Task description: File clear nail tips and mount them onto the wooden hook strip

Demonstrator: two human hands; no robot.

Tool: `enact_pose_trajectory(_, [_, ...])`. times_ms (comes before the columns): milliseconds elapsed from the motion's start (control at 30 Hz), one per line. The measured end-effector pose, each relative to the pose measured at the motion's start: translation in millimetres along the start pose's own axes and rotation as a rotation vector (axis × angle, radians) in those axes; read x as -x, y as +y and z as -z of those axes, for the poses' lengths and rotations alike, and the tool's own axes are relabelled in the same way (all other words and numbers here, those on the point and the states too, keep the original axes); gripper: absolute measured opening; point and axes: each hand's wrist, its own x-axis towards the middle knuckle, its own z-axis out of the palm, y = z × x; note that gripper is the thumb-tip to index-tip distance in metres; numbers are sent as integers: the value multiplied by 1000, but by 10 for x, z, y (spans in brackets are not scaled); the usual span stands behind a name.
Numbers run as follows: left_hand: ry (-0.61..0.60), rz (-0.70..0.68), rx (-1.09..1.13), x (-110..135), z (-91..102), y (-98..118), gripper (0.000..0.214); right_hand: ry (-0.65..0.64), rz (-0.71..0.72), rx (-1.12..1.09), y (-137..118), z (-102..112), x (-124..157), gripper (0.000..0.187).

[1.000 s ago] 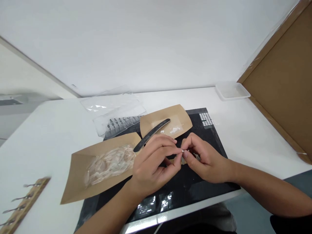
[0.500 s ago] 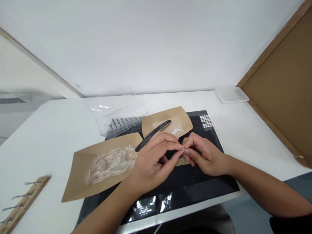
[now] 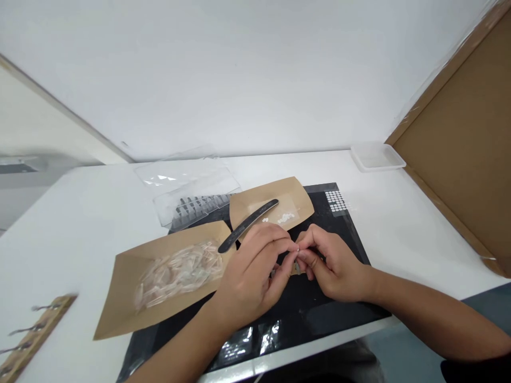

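Observation:
My left hand (image 3: 251, 276) and my right hand (image 3: 331, 263) meet fingertip to fingertip over a black mat (image 3: 327, 314). Both are pinched on a tiny pale piece (image 3: 297, 249) held between them; I cannot make out what it is. A small tan strip lies on the mat just under the fingers. Left of my hands, a brown paper tray (image 3: 128, 282) holds several clear plastic nail tips (image 3: 179, 271). Behind my hands, a smaller brown paper tray (image 3: 295, 194) holds a few small white bits (image 3: 284, 217). A black nail file (image 3: 247, 225) lies slanted across its edge.
A clear plastic case (image 3: 195, 194) with dark slots lies at the back left. A sheet of small white dots (image 3: 336, 201) sits on the mat's far corner. A white tray (image 3: 377, 157) stands at the back right beside a cardboard panel (image 3: 463, 138). A wooden rack (image 3: 30, 335) is at the near left.
My hands stay pinched together over the mat, with only small finger shifts. The view has drifted slightly.

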Motion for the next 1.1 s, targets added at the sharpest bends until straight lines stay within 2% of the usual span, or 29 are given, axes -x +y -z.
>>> enact_pose_trajectory(100, [10, -18, -34, -14, 8, -14, 17, 17, -21, -29, 26, -13, 12, 11])
enact_pose_trajectory(300, [36, 161, 95, 60, -36, -97, 17, 92, 63, 72, 83, -7, -2, 8])
enact_pose_trajectory(500, [120, 192, 121, 76, -53, -92, 17, 164, 132, 110, 53, -1, -25, 13])
enact_pose_trajectory(667, [108, 207, 184, 36, -31, -35, 18, 231, 280, 267, 81, 43, -40, 15])
enact_pose_trajectory(900, [122, 332, 334, 40, -31, 14, 16, 275, 482, 501, 74, 94, -88, 17])
enact_pose_trajectory(1100, [115, 344, 304, 29, -30, 9, 12, 301, 418, 491, 59, 84, -94, 15])
